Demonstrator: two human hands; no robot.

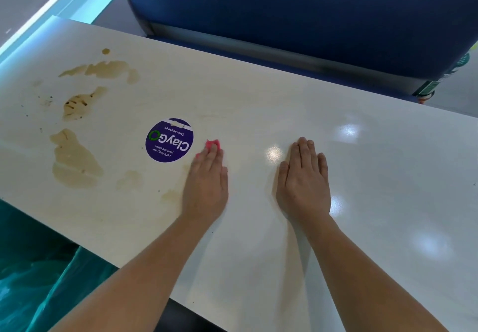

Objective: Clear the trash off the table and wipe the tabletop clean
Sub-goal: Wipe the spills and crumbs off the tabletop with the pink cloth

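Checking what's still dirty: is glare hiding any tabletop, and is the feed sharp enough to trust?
Head view: glare spots dot the right half of the tabletop around the right hand, possibly masking thin film; the brown spills at left are glare-free and sharp; the left hand on the pink cloth looks slightly motion-blurred; wide-angle distortion skews its edges.

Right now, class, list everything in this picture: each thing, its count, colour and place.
table: one, white, across the middle.
spill stains: several, brown, on the table's left part.
round sticker: one, purple, on the table, centre-left.
cloth: one, pink, just right of the sticker, partly covered.
bench seat: one, blue, beyond the table.
plastic bag: one, teal, lower left, below the table.
left hand: one, flat on the cloth.
right hand: one, flat on the bare table.
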